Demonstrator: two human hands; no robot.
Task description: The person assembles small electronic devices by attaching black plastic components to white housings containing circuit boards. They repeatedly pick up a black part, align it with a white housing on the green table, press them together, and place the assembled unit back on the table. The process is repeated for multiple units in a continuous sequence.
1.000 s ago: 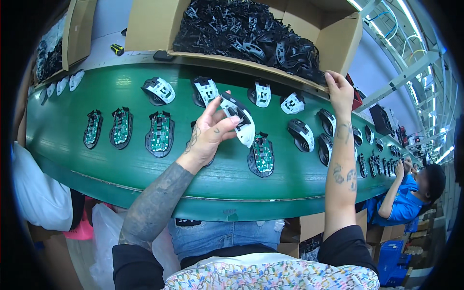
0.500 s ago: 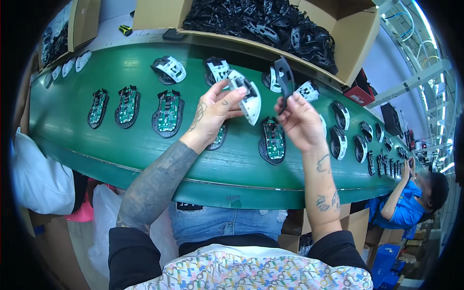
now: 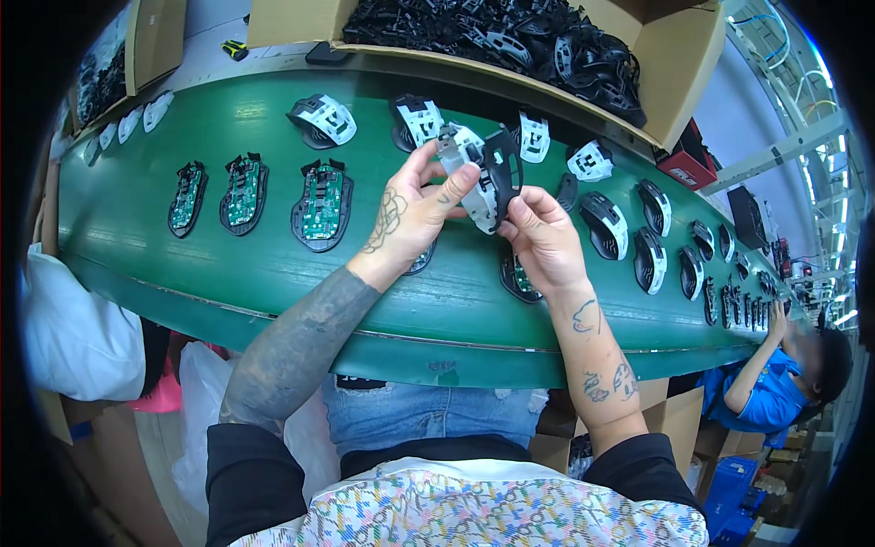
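My left hand (image 3: 412, 217) is closed on a white mouse top shell (image 3: 483, 208), thumb on its face and fingers behind it. Pinched in my right hand (image 3: 547, 241) is a curved black plastic mouse panel (image 3: 504, 164), held against the shell's right side; whether it is seated there I cannot tell. Below my hands, a mouse base with a green circuit board (image 3: 521, 278) lies partly hidden by my right hand. To the left, another base with its board (image 3: 323, 205) lies face up on the green belt.
Mouse shells (image 3: 324, 121) stand in a row along the far side of the green belt (image 3: 264, 292). A cardboard box (image 3: 674, 82) of black parts (image 3: 492, 46) sits beyond it. Finished-looking shells (image 3: 649, 260) run off right, toward a person in blue (image 3: 770, 383).
My right hand has moved left and slightly down, bringing the black panel from apart to up against the white shell. The panel has turned. My left hand stays almost in place.
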